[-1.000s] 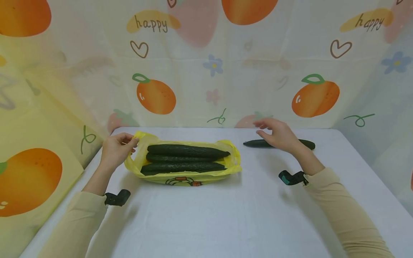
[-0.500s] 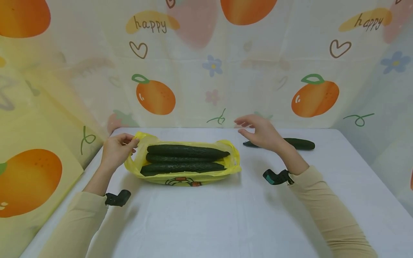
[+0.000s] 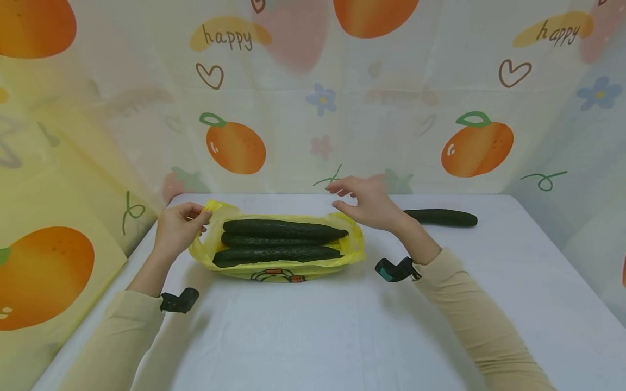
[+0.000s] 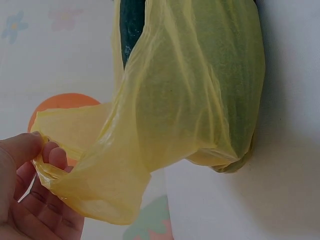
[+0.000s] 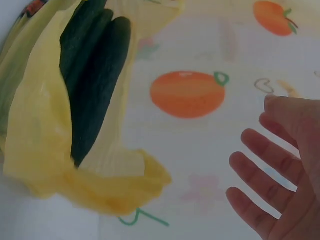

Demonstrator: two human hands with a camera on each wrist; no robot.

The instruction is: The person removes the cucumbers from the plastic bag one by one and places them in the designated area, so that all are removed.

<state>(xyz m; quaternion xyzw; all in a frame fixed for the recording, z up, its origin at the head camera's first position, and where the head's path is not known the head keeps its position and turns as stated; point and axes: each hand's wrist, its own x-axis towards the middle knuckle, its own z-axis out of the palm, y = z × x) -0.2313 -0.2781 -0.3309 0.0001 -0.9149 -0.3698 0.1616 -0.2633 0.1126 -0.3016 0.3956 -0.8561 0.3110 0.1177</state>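
A yellow plastic bag [image 3: 274, 271] lies on its side on the table with its mouth spread wide. Inside it, three dark green cucumbers [image 3: 286, 229] rest side by side. My left hand [image 3: 180, 228] pinches the bag's handle at the left end between thumb and fingers; the left wrist view shows the film stretched from the fingertips [image 4: 37, 137]. My right hand [image 3: 367, 203] is raised near the bag's right end, fingers spread and holding nothing. Behind the right wrist lies a loose cucumber [image 3: 442, 218], its left part hidden by the hand and forearm.
A white cloth covers the table [image 3: 293, 336]. At its back edge hangs a curtain [image 3: 293, 108] printed with oranges, hearts and flowers, which also runs along both sides. Black cameras [image 3: 180, 300] are strapped to both wrists.
My right hand has moved left, from above the loose cucumber to the bag's right end, uncovering more of that cucumber's right part. The left hand, bag and cucumbers stay in place.
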